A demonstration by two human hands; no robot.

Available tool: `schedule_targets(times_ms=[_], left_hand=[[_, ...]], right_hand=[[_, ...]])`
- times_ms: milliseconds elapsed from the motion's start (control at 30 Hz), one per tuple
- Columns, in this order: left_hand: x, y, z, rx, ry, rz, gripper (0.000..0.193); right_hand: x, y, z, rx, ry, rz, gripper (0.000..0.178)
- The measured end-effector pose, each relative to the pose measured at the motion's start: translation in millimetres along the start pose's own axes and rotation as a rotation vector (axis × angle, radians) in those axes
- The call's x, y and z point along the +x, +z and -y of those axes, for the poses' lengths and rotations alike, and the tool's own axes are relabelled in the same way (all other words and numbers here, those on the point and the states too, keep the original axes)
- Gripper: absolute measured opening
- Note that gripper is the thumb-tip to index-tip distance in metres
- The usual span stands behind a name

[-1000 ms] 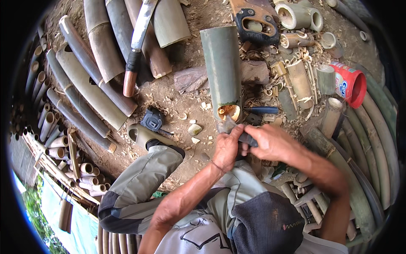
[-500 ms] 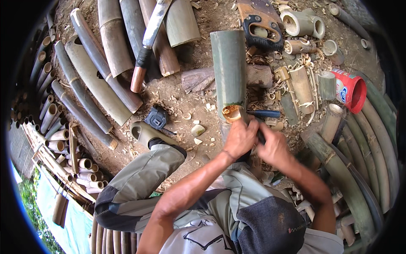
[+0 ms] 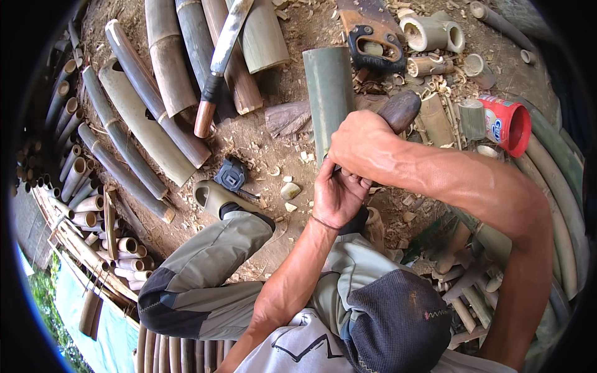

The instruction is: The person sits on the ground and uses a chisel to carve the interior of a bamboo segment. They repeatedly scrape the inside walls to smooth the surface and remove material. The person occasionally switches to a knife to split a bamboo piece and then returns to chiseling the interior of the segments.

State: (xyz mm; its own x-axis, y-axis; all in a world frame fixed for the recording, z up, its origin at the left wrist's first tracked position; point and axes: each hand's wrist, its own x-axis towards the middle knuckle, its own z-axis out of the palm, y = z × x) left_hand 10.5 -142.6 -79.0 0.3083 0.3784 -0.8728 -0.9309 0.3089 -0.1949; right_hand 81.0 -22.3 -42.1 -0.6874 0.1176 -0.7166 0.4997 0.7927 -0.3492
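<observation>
My right hand (image 3: 367, 138) is closed around a tool with a thick, rounded dark wooden handle (image 3: 401, 112). The handle's butt sticks out to the upper right, and the working part is hidden by my hands. Beneath it, my left hand (image 3: 339, 194) has its palm turned up and its fingers curled, with the thumb pointing up along the lower part of a green bamboo tube (image 3: 328, 93). What its fingers hold, if anything, is hidden. The tube's upper end leans on a short log (image 3: 289, 118), and my hands cover its lower part.
To the left lie a knife (image 3: 216, 74), a tape measure (image 3: 230, 174) and long bamboo poles (image 3: 140, 124). A handsaw (image 3: 376, 46), bamboo offcuts (image 3: 429, 31) and a red container (image 3: 516, 127) are at the upper right. Shavings litter the dirt floor around my shod foot (image 3: 214, 198).
My right hand has swung up and left over the tube, turning the tool so its handle points to the upper right. My left hand has rolled palm up. The cut hollow in the tube is now hidden.
</observation>
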Motion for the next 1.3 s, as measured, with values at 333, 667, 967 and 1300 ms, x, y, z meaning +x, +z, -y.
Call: schedule_targets(times_ms=[333, 667, 967, 1300], left_hand=[[3, -16, -8, 0.96, 0.092, -0.034, 0.033], [-1, -43, -15, 0.093, -0.091, 0.279, 0.056], [-58, -70, -18, 1.581, -0.045, 0.505, 0.094], [-84, -115, -79, 1.999, 0.384, -0.145, 0.049]], right_hand=[[-55, 67, 40, 0.665, 0.43, -0.23, 0.028], [10, -24, 13, -0.085, -0.079, 0.045, 0.012], [-59, 115, 63, 0.961, 0.518, -0.555, 0.039], [31, 103, 116, 1.898, 0.345, -0.401, 0.034]])
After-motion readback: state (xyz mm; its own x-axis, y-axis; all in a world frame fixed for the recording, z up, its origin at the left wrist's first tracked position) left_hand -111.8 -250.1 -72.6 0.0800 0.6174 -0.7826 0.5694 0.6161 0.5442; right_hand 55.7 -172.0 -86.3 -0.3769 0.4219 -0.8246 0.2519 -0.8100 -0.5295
